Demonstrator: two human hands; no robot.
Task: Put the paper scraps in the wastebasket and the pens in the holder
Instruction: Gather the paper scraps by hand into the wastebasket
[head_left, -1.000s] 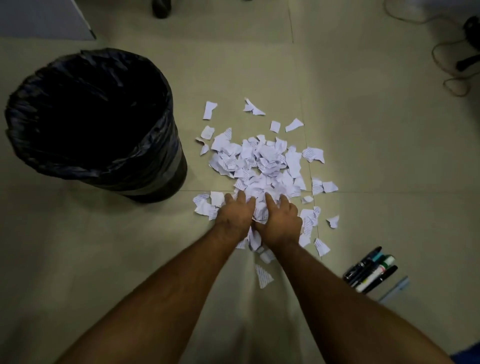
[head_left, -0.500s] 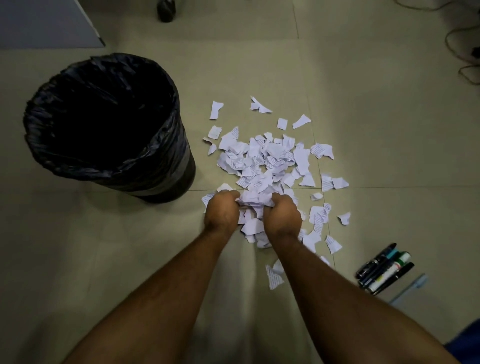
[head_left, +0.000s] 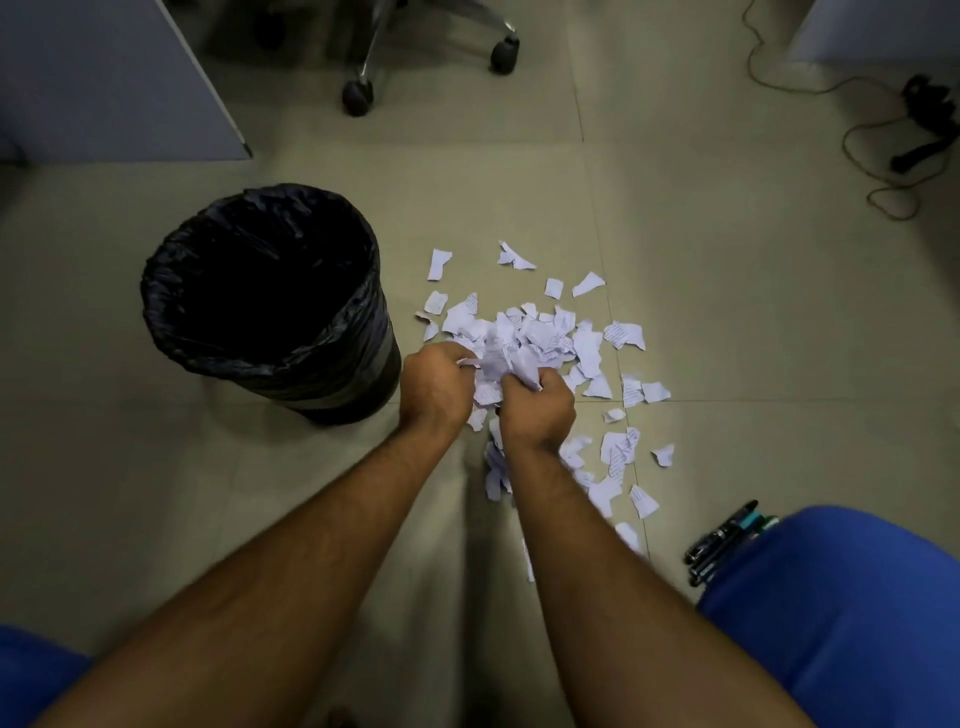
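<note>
A bunched handful of torn paper scraps (head_left: 501, 364) sits gathered between two hands just above the floor (head_left: 727, 312), the left hand (head_left: 434, 387) and right hand (head_left: 540, 410) both curled round the wad and pressing it from either side. Most of the scraps lie loose on the tiles beyond and to the right of the hands, too many and too overlapped to count, with stragglers trailing back beside the right forearm. One wastebasket (head_left: 363, 358), lined with a black bag, stands open just left of the pile, close to the left hand. To do this step well, the hands would likely need to keep squeezing the wad together from both sides, lift it clear as one lump and open only once well over the bag's mouth, since light scraps flutter and spill from any gap. A small bundle of pens (head_left: 722, 538), about four or five but partly hidden by a blue-clad knee (head_left: 841, 613), lies on the floor to the right, well apart from the basket. No pen holder is in view. A wheeled chair base (head_left: 431, 47) and cables (head_left: 878, 150) lie farther off.
</note>
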